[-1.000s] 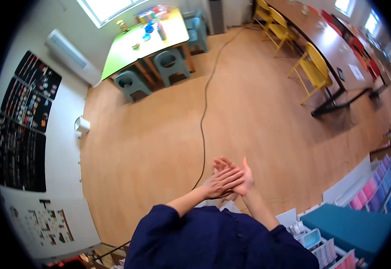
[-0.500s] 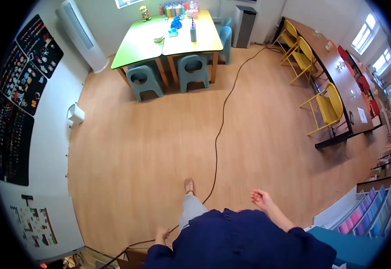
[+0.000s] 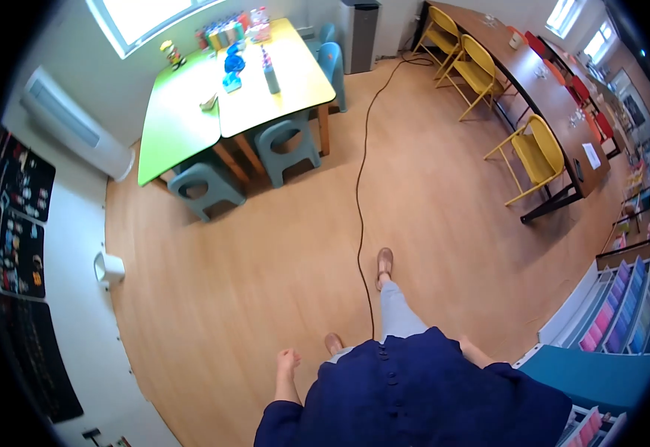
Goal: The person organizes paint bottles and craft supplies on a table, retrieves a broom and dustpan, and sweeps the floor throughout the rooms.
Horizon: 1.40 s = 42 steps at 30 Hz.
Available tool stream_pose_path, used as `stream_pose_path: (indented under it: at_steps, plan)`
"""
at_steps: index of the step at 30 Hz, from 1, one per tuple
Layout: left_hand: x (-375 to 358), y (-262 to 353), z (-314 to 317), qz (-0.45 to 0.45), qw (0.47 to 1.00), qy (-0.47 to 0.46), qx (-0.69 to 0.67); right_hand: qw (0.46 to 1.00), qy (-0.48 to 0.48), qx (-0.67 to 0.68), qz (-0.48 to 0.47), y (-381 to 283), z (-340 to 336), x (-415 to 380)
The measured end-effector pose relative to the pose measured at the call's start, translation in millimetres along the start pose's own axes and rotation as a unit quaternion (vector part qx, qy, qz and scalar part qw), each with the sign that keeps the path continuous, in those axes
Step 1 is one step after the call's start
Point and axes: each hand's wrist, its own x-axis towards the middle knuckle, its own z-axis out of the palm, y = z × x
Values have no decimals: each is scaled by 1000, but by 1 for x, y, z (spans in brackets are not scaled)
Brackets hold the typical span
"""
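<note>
My left hand point(image 3: 288, 360) swings out in front of my body at the lower middle, its fingers curled in with nothing showing in them. It hangs above the wood floor point(image 3: 220, 313) and touches nothing. My right hand point(image 3: 467, 345) is low by my right side, partly covered by my dark blue shirt point(image 3: 407, 395), so its fingers are hidden. A black cable point(image 3: 360, 201) runs along the floor between my feet; one shoe point(image 3: 384, 262) is forward, just right of it.
Ahead on the left stand a green table point(image 3: 179, 112) and a yellow table point(image 3: 287, 71) with grey-blue chairs point(image 3: 287, 149). Yellow folding chairs point(image 3: 537, 156) line a long brown table point(image 3: 548, 82). A rack of coloured items point(image 3: 615, 313) is close on my right; a white bin point(image 3: 109, 268) hangs left.
I have stepped forward, the right foot now leading. My left hand has swung forward and my right hand back. The view has turned, bringing the tables nearer and further left.
</note>
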Motion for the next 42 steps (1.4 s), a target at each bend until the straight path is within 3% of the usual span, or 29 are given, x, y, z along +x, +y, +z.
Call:
stream_pose_path:
  at_steps: [2, 4, 6, 8, 9, 11, 15, 20, 23, 24, 29, 32, 34, 38, 42]
  plan:
    - [15, 37, 20, -9, 1000, -8, 8, 996, -25, -45, 66, -25, -4, 32]
    - [26, 73, 46, -11, 998, 39, 38, 983, -38, -139, 109, -104, -21, 48]
    - [23, 114, 88, -8, 996, 55, 74, 956, -118, -264, 50, -132, -31, 126]
    - [-10, 188, 128, 3, 990, 48, 130, 959, -98, -265, -32, -207, -53, 167]
    - [-43, 236, 158, 34, 976, 44, 211, 960, -130, -240, -60, -225, -56, 223]
    - [-3, 260, 185, 127, 935, 36, 328, 953, 1, -241, -182, -287, -62, 288]
    - [8, 370, 256, 193, 908, 31, 370, 965, 32, -106, -236, -460, -92, 346]
    - [77, 484, 320, 205, 902, 37, 377, 963, 17, 15, -267, -605, -111, 383]
    - [136, 546, 357, 76, 970, -10, 232, 963, 14, -18, -269, -614, -108, 437]
    - [152, 576, 375, 32, 984, -28, 173, 977, 21, -3, -213, -614, -109, 436]
    - [206, 710, 443, 88, 962, -70, 251, 996, -38, -71, -26, -613, -120, 405]
    - [250, 777, 485, 210, 936, -66, 275, 995, -42, -85, 33, -657, -139, 405]
    - [254, 830, 520, 192, 955, -86, 210, 994, -39, -93, 49, -697, -153, 426]
    - [231, 922, 578, 187, 967, -137, 109, 987, -30, -160, 13, -795, -176, 530]
    - [215, 960, 607, 113, 989, -66, 64, 953, 23, -265, -145, -948, -174, 678]
